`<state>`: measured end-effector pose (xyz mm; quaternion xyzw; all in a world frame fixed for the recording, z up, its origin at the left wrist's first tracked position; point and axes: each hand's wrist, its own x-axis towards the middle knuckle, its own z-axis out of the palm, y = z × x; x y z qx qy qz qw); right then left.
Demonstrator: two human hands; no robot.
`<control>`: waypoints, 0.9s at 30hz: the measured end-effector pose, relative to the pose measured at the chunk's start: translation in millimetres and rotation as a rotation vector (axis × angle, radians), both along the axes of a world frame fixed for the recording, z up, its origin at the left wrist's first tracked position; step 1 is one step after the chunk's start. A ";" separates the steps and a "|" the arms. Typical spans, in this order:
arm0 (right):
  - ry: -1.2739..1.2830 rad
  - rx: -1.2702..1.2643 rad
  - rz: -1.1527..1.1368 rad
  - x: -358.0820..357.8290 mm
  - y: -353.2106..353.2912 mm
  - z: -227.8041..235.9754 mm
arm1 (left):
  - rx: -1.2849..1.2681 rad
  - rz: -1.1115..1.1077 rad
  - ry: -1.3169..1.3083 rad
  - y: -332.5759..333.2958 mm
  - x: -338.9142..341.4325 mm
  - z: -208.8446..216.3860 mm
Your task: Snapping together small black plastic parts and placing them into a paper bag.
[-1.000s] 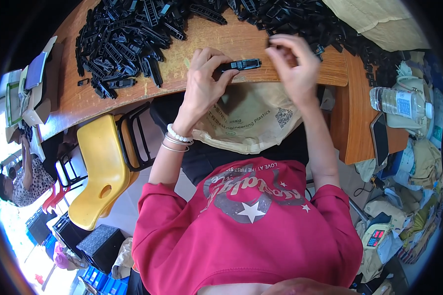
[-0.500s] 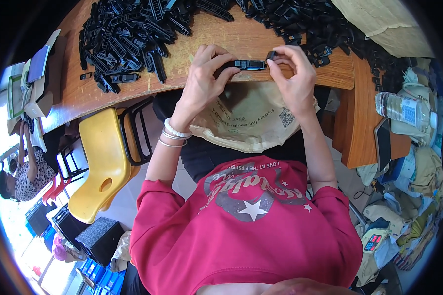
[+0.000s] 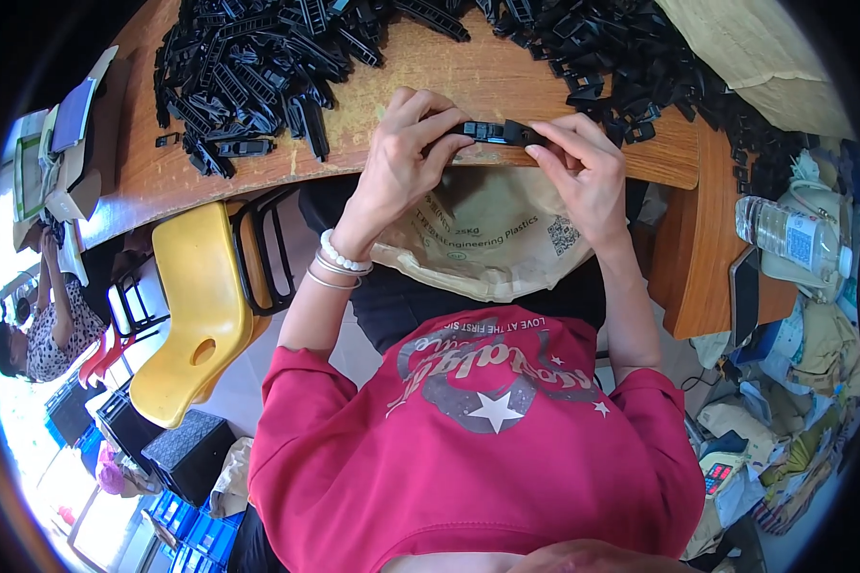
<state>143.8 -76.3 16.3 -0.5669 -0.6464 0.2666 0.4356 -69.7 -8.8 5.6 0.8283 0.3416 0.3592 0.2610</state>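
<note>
A long black plastic part is held level above the table's front edge. My left hand pinches its left end between thumb and fingers. At its right end sits a small black plastic cap, gripped by the thumb and fingertips of my right hand. Cap and long part touch; how deeply they fit together I cannot tell. Below both hands, an open paper sack rests over my lap.
Long slotted black parts lie heaped on the wooden table at left, smaller black pieces at right. A yellow chair stands left. At right are a plastic bottle and a phone. Another person sits far left.
My right hand has brought the small cap against the right end of the long part; before, a gap separated them. My left hand keeps its hold.
</note>
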 end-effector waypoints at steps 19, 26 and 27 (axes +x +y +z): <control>-0.321 0.115 -0.569 21.7 -14.8 -4.7 | 0.457 -0.007 0.516 76.1 24.7 31.6; -0.436 0.247 -0.492 27.9 -10.3 -21.2 | 0.411 -0.010 0.263 43.8 29.8 28.1; -0.323 0.247 -0.489 28.3 -11.3 -22.5 | 0.249 -0.001 0.114 29.0 27.0 28.2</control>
